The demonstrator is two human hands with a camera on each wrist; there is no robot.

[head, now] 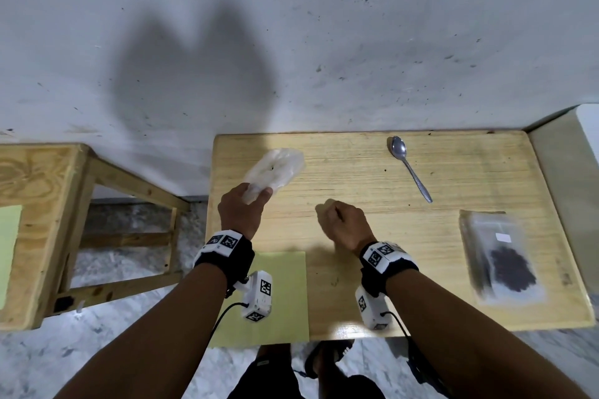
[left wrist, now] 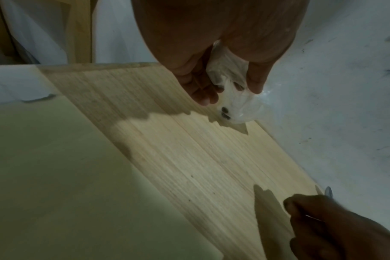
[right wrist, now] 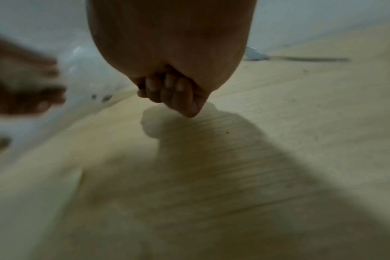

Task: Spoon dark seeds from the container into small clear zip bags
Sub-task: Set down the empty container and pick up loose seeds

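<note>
My left hand (head: 248,201) pinches a crumpled clear plastic bag (head: 275,170) near the table's back left; a few dark seeds (left wrist: 225,112) show inside it. The same bag (right wrist: 87,77) appears blurred in the right wrist view. My right hand (head: 334,214) hovers at mid-table with its fingers (right wrist: 174,91) curled into a fist, holding nothing. A metal spoon (head: 410,167) lies at the back right of the wooden table (head: 372,178). A clear zip bag with a heap of dark seeds (head: 505,262) lies flat at the right.
A pale green sheet (head: 282,295) lies at the table's front left. A wooden stool frame (head: 48,204) stands to the left, apart from the table. A white wall (head: 291,42) runs right behind the table. A pale block (head: 570,172) stands at the right edge.
</note>
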